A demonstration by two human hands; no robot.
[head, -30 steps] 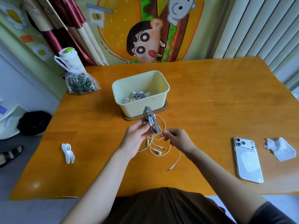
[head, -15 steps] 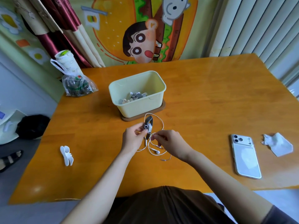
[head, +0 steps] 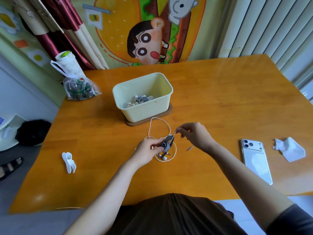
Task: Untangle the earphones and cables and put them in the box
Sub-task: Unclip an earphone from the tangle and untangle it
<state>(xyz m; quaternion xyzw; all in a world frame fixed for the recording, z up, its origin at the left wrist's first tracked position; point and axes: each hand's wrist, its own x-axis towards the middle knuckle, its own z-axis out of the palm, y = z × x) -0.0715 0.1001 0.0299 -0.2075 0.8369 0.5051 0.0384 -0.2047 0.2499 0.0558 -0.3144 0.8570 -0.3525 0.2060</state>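
Right hand has pulled up and away from left hand, drawing the grey wrap strap taut off the white wired earphones. Unwind along the strap's turns, bundle steady, no yanking cord. Right fingers pinch the strap end; left fingers grip the bundle over the orange wooden bench, near the pale-yellow plastic box.

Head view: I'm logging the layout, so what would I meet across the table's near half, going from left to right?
White clip → left hand → earphones → right hand → phone → crumpled tissue.
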